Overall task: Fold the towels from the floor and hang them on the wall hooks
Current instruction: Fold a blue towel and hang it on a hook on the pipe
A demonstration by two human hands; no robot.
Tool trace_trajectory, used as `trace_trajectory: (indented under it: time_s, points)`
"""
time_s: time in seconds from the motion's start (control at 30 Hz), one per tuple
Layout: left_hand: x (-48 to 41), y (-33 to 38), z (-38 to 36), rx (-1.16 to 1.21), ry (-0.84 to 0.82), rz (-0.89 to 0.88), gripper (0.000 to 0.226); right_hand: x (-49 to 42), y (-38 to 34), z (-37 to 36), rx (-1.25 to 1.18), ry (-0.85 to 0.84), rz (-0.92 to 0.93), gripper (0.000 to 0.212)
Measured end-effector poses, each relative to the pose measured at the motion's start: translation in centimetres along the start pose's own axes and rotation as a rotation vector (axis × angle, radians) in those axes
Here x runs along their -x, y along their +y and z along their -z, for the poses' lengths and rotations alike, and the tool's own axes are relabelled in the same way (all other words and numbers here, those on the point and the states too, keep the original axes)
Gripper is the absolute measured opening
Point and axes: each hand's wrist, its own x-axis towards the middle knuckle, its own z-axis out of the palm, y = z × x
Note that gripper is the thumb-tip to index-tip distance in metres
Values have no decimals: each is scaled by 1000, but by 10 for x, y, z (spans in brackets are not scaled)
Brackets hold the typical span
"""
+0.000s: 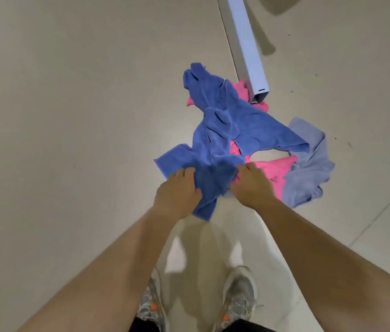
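Hands low over a pile on the floor (69, 116). Left hand (177, 195) clenched on the near edge of the blue towel (215, 144), right hand (251, 185) gripping the same towel just beside it. Blue towel crumpled, partly lifted at the near end, draped over a pink towel (273, 168) (only patches showing). Pale lilac towel (309, 173) to the right, touching the pink. White square post (249, 49) beyond the heap. Grey shoes (239, 293) below.
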Motion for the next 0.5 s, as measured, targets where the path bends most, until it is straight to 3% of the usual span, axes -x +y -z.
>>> trace_trajectory:
  time_s: [0.13, 0.23, 0.4, 0.5]
  points:
    - [-92, -5, -46, 18, 153, -145, 47, -75, 13, -42, 66, 184, 18, 47]
    - [-146, -8, -67, -97, 241, -339, 47, -111, 27, -60, 210, 244, 46, 33]
    - [-178, -9, -66, -212, 289, -612, 9, -126, 37, -40, 78, 31, 113, 8]
    - [-162, -14, -47, -205, 291, -565, 6, -107, 26, -15, -60, -19, 100, 15]
